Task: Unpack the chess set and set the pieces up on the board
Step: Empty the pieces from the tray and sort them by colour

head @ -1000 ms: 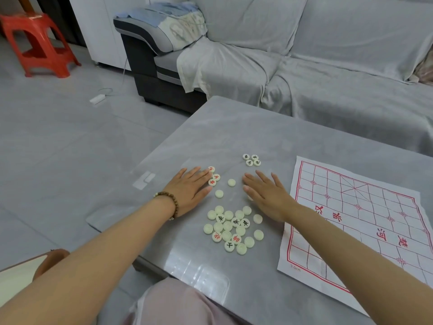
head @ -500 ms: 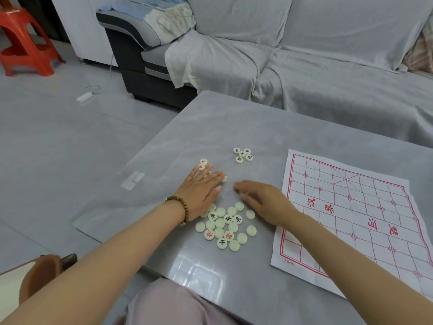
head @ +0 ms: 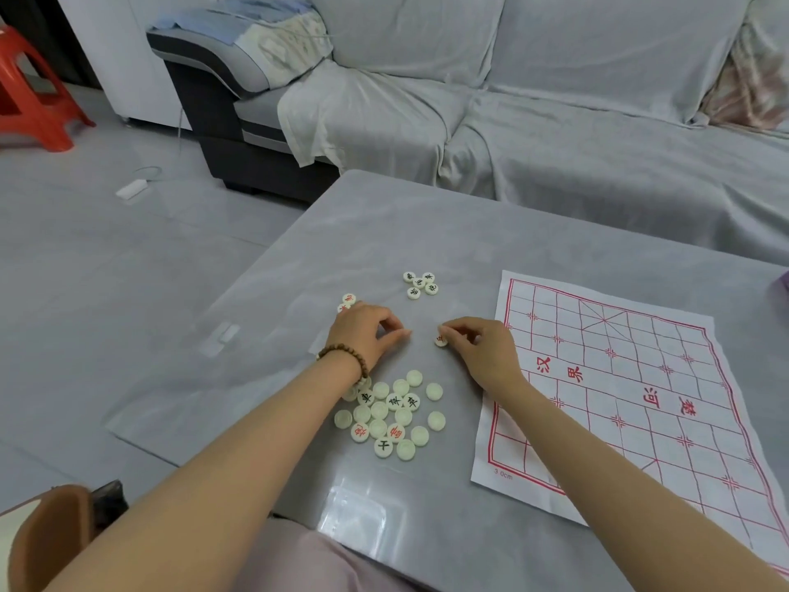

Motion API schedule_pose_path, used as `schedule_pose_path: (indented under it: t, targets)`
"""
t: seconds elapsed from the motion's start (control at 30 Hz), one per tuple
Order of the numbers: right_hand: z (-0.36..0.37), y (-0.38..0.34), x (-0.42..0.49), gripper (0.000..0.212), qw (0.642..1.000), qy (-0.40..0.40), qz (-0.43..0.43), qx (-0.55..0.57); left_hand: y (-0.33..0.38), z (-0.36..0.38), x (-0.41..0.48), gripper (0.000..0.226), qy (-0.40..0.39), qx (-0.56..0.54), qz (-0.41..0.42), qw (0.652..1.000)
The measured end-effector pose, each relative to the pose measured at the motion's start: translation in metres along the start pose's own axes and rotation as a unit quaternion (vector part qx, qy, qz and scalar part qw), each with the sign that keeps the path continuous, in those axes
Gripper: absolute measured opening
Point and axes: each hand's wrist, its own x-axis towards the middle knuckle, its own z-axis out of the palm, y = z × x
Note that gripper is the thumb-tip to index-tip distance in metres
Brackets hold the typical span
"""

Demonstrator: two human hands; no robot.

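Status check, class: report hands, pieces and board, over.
Right hand pinching one red-marked piece. Left hand curled, hold unclear. Pile unsorted beside bare board. Nothing blocking.

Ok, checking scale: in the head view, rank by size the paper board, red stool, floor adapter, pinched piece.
Largest first:
Red-gridded white paper board
Red plastic stool, cropped, farther
White floor adapter
Round white pinched piece
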Motion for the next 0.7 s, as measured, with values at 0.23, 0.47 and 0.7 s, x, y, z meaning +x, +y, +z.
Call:
schedule_pose_path:
  t: [0.23,0.47,0.7]
  targets:
    - [0.005,0.004,0.001,0.004,1.0,0.006,-0.002,0.002,0.012,0.01,0.013,0.024,0.008,0.018,-0.041,0.999]
    - [-0.006,-0.009,-0.023,0.042,0.976,-0.184,-0.09,-0.071,-0.001,-0.016,-0.009,0.03,0.071,0.007,-0.008,0.997]
    - [0.033,-0.037,-0.002,0.051,0.926,-0.294,-0.125,-0.203,-0.061,-0.04,-0.075,0.062,0.037,0.012,-0.005,0.999]
